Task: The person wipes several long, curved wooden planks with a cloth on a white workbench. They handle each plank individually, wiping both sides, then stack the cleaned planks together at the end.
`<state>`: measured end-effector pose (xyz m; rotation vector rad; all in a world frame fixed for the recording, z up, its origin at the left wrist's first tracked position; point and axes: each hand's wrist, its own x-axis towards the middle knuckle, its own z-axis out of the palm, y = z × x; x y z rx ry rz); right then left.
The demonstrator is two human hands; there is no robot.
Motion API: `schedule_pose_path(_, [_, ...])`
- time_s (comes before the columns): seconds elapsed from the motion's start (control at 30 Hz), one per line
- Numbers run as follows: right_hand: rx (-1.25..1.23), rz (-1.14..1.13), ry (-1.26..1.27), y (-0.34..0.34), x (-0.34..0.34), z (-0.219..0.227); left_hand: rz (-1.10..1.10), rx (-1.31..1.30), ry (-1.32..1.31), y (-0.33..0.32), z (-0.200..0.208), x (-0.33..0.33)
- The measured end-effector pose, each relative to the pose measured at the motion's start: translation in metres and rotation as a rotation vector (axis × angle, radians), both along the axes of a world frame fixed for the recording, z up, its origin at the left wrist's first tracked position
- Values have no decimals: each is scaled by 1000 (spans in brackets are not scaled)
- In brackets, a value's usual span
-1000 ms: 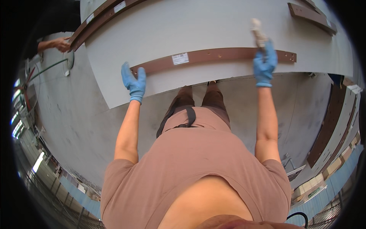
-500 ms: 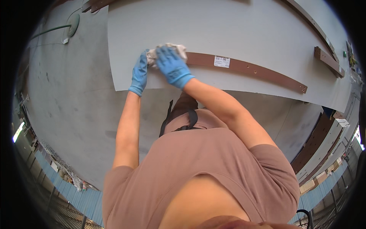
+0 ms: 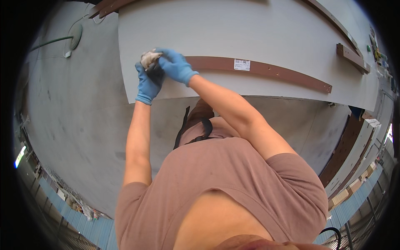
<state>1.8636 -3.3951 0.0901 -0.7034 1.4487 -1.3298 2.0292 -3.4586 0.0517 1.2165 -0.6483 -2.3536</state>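
Note:
A crumpled whitish rag [image 3: 150, 58] is bunched in my right hand [image 3: 177, 66], which wears a blue glove. My right fingers close round it at the left end of a long brown bar [image 3: 287, 76] with small holes and a white label [image 3: 241, 64]. Close beside it, my left hand [image 3: 148, 85], gloved in blue, is turned with a dark, blurred patch at its palm. Its fingers reach up next to the rag; whether they grip the bar's end or the rag is hidden. The bar lies along a pale grey sheet [image 3: 208, 29].
More brown bars lie at the right [image 3: 352, 58], top right [image 3: 333, 21] and top left [image 3: 109, 7]. A green round base with a rod [image 3: 76, 36] stands on the grey floor [image 3: 83, 125] at far left. Stacked boards [image 3: 346, 152] are at the right.
My right hand and the rag have moved left, off the bar's upper face to its left end. My left hand has turned and dropped slightly. The bar has shifted a little left.

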Motion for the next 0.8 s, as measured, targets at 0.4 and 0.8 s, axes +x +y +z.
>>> schedule_pose_path(0.4, [66,-231,1564,239,-210,-24,-222,-991,-536,37,-42,-23])
schedule_pose_path(0.8, [0,34,1489,116,-66,-65,-219,-894,-603,34,-33,-29])
